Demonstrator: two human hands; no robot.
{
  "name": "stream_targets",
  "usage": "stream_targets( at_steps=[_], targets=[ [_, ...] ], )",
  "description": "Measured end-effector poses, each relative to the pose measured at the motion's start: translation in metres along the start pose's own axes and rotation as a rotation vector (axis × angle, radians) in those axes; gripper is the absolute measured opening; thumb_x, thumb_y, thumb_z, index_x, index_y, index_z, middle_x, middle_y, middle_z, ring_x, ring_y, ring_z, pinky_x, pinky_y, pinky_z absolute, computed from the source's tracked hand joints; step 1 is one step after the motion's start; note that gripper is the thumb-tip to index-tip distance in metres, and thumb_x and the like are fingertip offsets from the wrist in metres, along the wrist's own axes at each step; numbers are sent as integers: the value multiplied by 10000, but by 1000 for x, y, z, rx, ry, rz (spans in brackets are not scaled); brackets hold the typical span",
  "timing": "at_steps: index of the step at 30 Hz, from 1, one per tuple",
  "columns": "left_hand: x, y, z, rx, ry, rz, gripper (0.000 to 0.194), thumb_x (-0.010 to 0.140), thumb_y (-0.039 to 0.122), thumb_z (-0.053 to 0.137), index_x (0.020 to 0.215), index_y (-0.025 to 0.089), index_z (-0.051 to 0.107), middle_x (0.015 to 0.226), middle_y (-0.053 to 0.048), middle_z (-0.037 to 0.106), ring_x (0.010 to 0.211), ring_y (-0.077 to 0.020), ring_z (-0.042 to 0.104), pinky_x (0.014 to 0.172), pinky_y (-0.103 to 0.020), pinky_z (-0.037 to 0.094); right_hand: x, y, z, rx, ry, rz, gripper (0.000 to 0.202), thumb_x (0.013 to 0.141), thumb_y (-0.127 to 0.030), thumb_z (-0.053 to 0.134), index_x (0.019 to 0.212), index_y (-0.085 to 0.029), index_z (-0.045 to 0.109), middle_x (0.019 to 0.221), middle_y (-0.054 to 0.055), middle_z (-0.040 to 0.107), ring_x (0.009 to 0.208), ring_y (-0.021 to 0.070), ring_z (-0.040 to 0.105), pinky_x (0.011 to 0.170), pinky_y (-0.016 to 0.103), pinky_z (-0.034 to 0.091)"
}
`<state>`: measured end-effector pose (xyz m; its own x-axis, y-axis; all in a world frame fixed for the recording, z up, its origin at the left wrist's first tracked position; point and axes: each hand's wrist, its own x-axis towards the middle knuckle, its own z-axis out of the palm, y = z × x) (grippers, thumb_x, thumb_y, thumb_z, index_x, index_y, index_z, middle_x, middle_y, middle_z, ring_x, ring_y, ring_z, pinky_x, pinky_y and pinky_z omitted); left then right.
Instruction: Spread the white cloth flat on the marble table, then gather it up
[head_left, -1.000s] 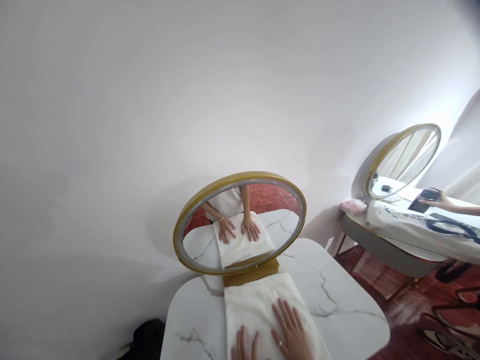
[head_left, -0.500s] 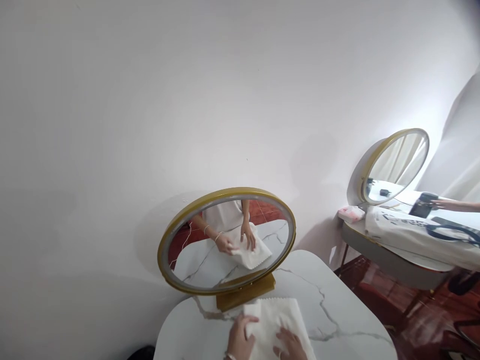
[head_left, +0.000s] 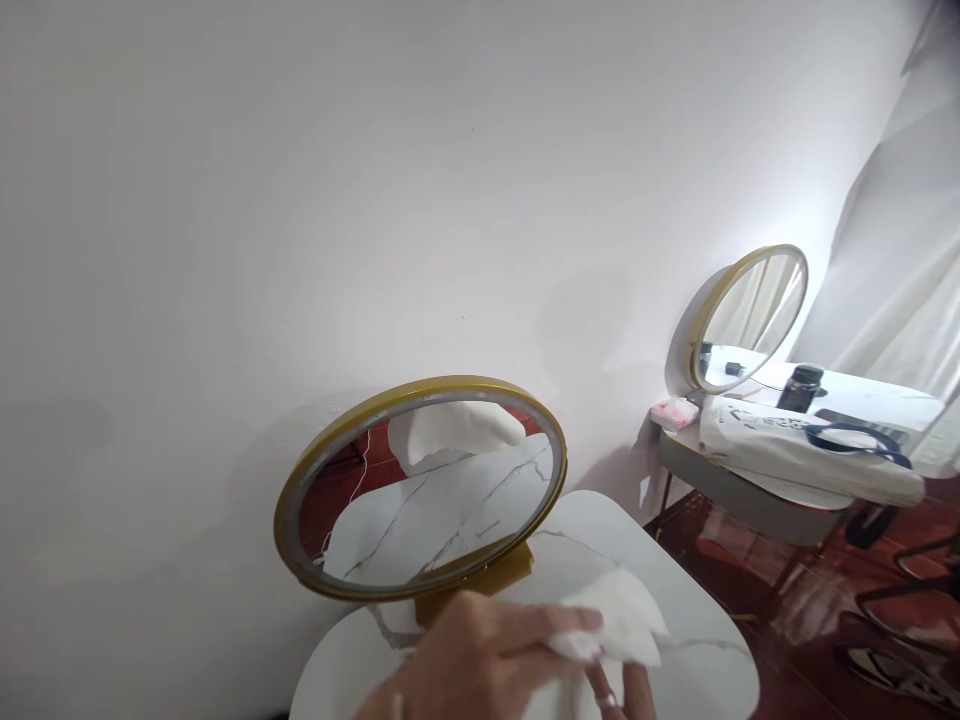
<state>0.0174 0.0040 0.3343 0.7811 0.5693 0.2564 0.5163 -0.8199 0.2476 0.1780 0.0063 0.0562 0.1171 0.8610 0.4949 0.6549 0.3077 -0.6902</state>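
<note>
A white cloth [head_left: 626, 612] is lifted above the marble-patterned table [head_left: 712, 650], its folds bunched. My left hand [head_left: 487, 650] pinches the cloth between thumb and fingers, reaching in from the lower left. Just below the cloth, at the bottom edge, my right hand [head_left: 622, 695] shows a few fingers with a ring, touching the cloth's lower part; most of that hand is cut off. Behind them stands an oval gold-rimmed mirror [head_left: 431, 510] on a gold base, reflecting the raised cloth and the tabletop.
At the right, a second table [head_left: 765, 500] holds a white bag [head_left: 795, 450] with a dark strap, a dark bottle [head_left: 800, 388], a pink-and-white packet [head_left: 674, 413] and another round mirror [head_left: 754, 315]. A chair [head_left: 907, 590] stands on the red floor.
The cloth, which lay flat under both hands, is now raised and bunched. My left hand has moved right. The other person's hand has left the dark bottle. The view has shifted slightly right.
</note>
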Motion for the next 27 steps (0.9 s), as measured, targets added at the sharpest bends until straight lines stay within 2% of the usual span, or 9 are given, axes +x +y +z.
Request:
stream_targets(
  at_steps=[3,6,8,10,13,17,19,22,27],
  targets=[
    [1,-6,-67,207,285,-50,452,901,147,402,1293,342,517,1270,37,605,956,-133,662,790,-234,557,83,-43,-12,112,170,-5,741,884,-496,356,1501,-223,48,1279,133,537,1204,324,497,938,499,456],
    [5,-35,-127,465,569,-153,342,901,286,474,1226,281,579,1278,7,597,946,-152,652,782,-277,567,186,-103,-31,293,315,-281,677,898,-434,434,1468,-203,153,1108,104,598,1100,270,542,976,476,408],
    [8,-67,-156,619,642,-256,375,922,399,430,1190,196,597,1251,-27,608,906,-141,641,788,-331,557,245,-142,-38,250,380,-399,596,899,-428,454,1418,-199,273,1032,88,596,1108,266,509,1013,508,342],
    [9,-104,-170,732,636,-346,503,935,482,359,1143,90,596,1160,-59,642,864,-126,622,767,-394,542,283,-169,-35,124,374,-476,472,903,-443,451,1311,-206,435,1208,128,515,1233,289,391,1021,513,318],
    [12,-144,-160,832,666,-425,546,947,486,328,984,50,655,1052,-104,666,895,-167,609,778,-396,529,305,-185,-20,18,309,-548,423,931,-422,406,1272,-177,462,1279,127,488,1250,266,364,1071,509,246],
    [22,-145,-121,891,820,-413,404,961,218,274,993,170,674,1178,-104,616,1082,-213,545,918,-385,462,307,-174,-6,12,340,-569,373,951,-371,380,1255,-178,475,1159,98,576,1102,222,461,1017,427,317],
    [32,-134,-105,865,720,-367,388,950,182,280,1140,192,618,1167,-77,625,1101,-203,539,941,-382,437,306,-162,-3,17,395,-577,369,946,-359,392,1263,-186,473,1179,104,572,1123,233,453,999,426,331],
    [53,-124,-90,889,560,-369,399,943,335,397,1315,231,493,1229,-88,602,1118,-246,534,932,-421,421,305,-141,-1,38,449,-536,382,945,-338,394,1300,-202,437,1232,113,548,1176,243,436,993,444,338],
    [104,-136,-69,949,472,-215,296,934,314,462,1193,229,579,1317,-65,566,1197,-248,508,974,-447,396,288,-102,7,118,456,-347,388,951,-337,366,1311,-196,403,1264,132,527,1193,254,446,967,469,367]
  ],
)
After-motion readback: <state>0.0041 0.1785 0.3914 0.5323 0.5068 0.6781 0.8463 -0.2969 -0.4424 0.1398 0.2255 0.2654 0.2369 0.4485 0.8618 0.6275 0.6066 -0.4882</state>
